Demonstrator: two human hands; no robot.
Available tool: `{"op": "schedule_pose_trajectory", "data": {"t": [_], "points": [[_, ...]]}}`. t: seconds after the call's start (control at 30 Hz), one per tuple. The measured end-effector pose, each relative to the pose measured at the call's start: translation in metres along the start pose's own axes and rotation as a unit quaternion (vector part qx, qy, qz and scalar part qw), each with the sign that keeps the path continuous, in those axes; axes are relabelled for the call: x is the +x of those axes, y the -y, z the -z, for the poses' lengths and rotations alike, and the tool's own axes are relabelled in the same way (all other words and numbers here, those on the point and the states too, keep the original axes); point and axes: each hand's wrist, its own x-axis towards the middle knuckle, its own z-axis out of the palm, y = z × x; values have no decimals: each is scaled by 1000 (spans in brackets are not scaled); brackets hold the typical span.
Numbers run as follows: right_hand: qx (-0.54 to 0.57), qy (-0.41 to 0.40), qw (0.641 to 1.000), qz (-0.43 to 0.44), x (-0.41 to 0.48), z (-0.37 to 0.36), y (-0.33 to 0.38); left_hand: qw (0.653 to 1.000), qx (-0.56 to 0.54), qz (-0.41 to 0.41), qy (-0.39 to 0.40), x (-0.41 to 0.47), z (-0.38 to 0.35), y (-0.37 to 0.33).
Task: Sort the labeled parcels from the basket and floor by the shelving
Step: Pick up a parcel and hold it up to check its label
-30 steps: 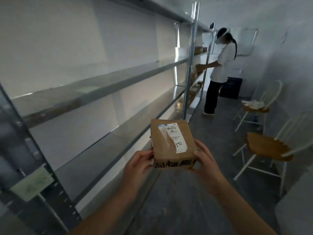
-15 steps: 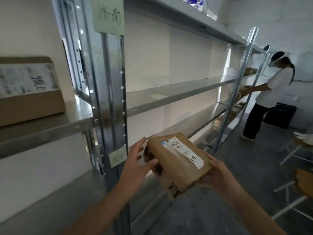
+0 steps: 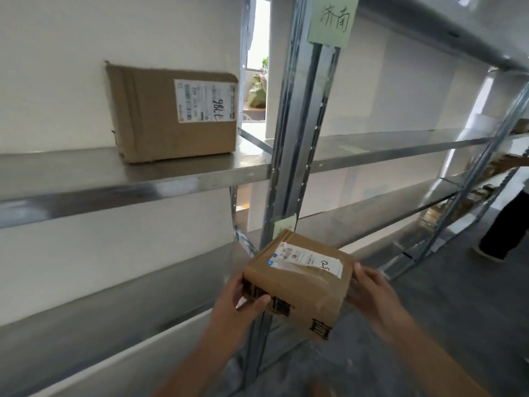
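Observation:
I hold a small brown cardboard parcel (image 3: pixel 297 282) with a white shipping label and handwritten marks on top. My left hand (image 3: pixel 237 305) grips its near left side and my right hand (image 3: pixel 369 290) holds its right end. The parcel hangs tilted in front of a metal shelf upright (image 3: pixel 294 138), at the height of the lower shelf (image 3: pixel 114 305). A larger brown labelled parcel (image 3: pixel 171 113) stands on the middle shelf (image 3: pixel 100 179) to the upper left.
A green paper tag (image 3: pixel 332 21) with handwritten characters is stuck on the upright, and a smaller tag (image 3: pixel 283 224) sits lower. Another person (image 3: pixel 506 224) stands at the far right by shelves holding more parcels. Grey floor (image 3: pixel 429 325) lies to the right.
My view has swung left along the shelving, bringing the shelved parcel into full sight. The held parcel stays in both hands and now sits in front of the upright.

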Motion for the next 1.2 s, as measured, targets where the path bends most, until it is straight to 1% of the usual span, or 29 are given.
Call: {"op": "schedule_pose_trajectory", "data": {"t": [0.1, 0.2, 0.27, 0.33, 0.47, 0.6, 0.67, 0.73, 0.8, 0.93, 1.03, 1.2], "points": [[-47, 52, 998, -4, -11, -20, -4, 998, -26, 3, -62, -20, 13, -9], [-106, 91, 990, 2, -22, -42, -15, 982, -96, 71, -144, -45, 24, -21], [-156, 111, 981, 11, -29, -58, -27, 971, -110, 91, -192, -66, 34, -26], [-167, 135, 977, 5, -41, -74, -40, 965, -86, 87, -233, -91, 45, -28], [-112, 138, 983, -44, -76, -93, -74, 953, -39, 85, -287, -150, 60, -24], [-88, 196, 974, -70, -112, -113, -108, 943, 24, 82, -323, -215, 74, -19], [-93, 235, 964, -81, -136, -129, -124, 936, 42, 78, -340, -247, 84, -21], [-106, 283, 948, -99, -162, -150, -139, 927, 56, 73, -365, -277, 96, -26], [-124, 325, 931, -109, -187, -175, -147, 910, 57, 74, -404, -306, 111, -33], [-158, 418, 888, -108, -235, -232, -153, 859, 53, 71, -504, -361, 143, -44], [-178, 494, 846, -97, -274, -277, -162, 810, 55, 46, -582, -403, 163, -50], [-187, 604, 771, -80, -351, -353, -190, 750, 41, 44, -658, -483, 208, -55]]}}
